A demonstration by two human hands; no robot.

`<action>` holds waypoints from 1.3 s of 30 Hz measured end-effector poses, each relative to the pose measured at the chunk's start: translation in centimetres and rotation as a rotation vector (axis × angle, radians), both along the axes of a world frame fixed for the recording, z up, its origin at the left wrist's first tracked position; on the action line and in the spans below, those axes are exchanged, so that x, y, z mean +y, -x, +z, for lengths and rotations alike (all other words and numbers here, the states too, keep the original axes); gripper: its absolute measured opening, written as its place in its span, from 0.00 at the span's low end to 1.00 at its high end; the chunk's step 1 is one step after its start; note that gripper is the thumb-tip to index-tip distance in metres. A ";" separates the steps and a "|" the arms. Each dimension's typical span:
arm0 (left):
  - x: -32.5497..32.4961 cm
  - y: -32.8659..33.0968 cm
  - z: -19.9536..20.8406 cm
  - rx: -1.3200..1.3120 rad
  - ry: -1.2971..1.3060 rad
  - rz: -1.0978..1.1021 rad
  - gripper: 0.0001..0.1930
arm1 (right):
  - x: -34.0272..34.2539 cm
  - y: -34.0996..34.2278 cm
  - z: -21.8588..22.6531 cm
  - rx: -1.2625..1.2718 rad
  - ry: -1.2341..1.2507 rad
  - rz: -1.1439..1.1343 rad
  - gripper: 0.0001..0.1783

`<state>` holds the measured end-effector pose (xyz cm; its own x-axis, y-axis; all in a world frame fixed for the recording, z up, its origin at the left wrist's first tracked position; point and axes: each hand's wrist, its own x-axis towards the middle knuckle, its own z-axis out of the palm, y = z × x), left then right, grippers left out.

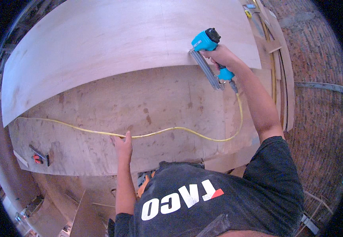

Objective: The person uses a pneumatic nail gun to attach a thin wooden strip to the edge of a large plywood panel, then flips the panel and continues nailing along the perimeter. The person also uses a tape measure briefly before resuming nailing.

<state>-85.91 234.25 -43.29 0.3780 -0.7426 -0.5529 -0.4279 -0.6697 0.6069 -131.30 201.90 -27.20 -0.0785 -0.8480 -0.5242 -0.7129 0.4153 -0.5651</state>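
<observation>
My right hand (226, 56) is wrapped round the grip of a teal and black pneumatic nail gun (203, 41). Its nose touches or hovers just over the pale plywood sheet (100, 45), near that sheet's front edge; which of the two I cannot tell. The long metal magazine slants back toward me. From the bottom of the grip a yellow air hose (175, 128) loops down and runs left across the stained wooden board (159, 94). At the board's near side, my left hand (124, 147) is closed on the hose, thumb raised, other fingers partly hidden.
A hand tool with red and dark parts (39, 158) lies at the board's left end. Along the right side run stacked wood strips (279, 79), with a small yellow item (248, 14) at the far corner. An orange object (143, 185) shows below the board beside my torso.
</observation>
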 end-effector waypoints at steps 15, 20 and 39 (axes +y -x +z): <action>-0.2 -0.7 -0.7 0.010 0.045 -0.019 0.52 | -0.4 -4.3 1.4 0.069 0.019 0.107 0.21; -1.4 -0.9 -0.7 0.008 0.044 -0.006 0.51 | -2.6 -5.9 -0.8 -0.003 0.018 0.148 0.22; -1.4 0.2 -0.1 -0.011 0.066 0.042 0.48 | -4.1 -10.3 -1.5 -0.048 -0.002 0.224 0.22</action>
<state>-86.15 232.82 -43.36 0.4154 -0.7604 -0.4993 -0.4067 -0.6462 0.6457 -120.98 197.84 -28.72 0.1369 -0.8405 -0.5243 -0.7596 0.2506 -0.6002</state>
